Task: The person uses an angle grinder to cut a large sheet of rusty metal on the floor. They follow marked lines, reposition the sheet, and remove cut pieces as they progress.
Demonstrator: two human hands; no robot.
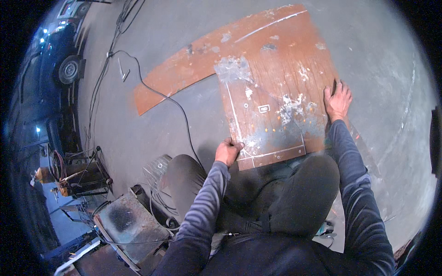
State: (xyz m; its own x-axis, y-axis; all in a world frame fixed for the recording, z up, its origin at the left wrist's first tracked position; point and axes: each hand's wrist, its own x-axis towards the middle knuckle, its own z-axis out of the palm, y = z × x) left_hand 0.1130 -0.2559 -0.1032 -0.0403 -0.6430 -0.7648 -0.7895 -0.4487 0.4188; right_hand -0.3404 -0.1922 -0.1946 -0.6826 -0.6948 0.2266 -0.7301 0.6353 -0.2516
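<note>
The left hand [229, 152] pinches the rust-brown sheet [276, 76] by its left edge; the right hand [339, 101], fingers slightly parted, touches the right edge, its hold unclear.

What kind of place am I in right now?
Probably a vehicle or metalworking workshop: a dark vehicle stands at the left, black cables cross the floor, and a large rust-brown sheet lies there.
</note>
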